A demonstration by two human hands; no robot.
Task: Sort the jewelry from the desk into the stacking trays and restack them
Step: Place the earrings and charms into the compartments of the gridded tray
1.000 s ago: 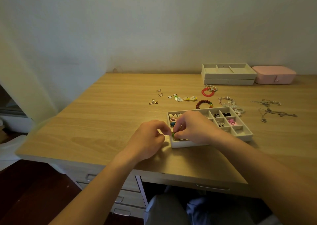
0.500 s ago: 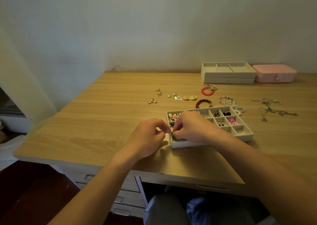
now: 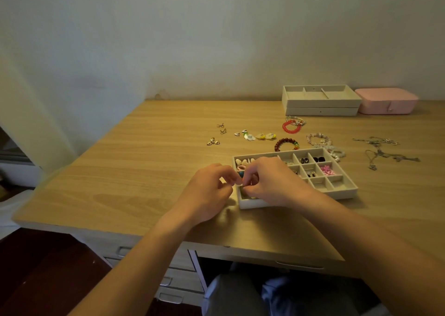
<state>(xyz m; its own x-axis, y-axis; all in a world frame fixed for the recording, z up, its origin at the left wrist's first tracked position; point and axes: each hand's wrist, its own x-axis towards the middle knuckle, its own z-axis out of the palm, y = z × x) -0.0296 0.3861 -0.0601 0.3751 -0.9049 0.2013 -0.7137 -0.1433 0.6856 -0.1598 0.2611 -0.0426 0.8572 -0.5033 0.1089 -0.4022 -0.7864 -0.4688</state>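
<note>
A white divided tray (image 3: 343,191) lies on the desk near the front edge, with small earrings and rings in several cells. My left hand (image 3: 209,193) and my right hand (image 3: 269,183) meet over the tray's left end, fingertips pinched together on a tiny piece that I cannot make out. Loose jewelry lies behind the tray: gold earrings (image 3: 213,142), white and yellow earrings (image 3: 256,136), a red bracelet (image 3: 291,127), a dark beaded bracelet (image 3: 286,144), a pale bead bracelet (image 3: 319,140) and silver necklaces (image 3: 382,150).
Two stacked white trays (image 3: 320,104) stand at the back of the desk, the top one open with three cells. A pink box (image 3: 386,100) sits to their right. Desk drawers (image 3: 173,284) are below the front edge.
Both hands stay pinched together at the tray's left end; they have lifted very slightly. Nothing else on the desk has moved.
</note>
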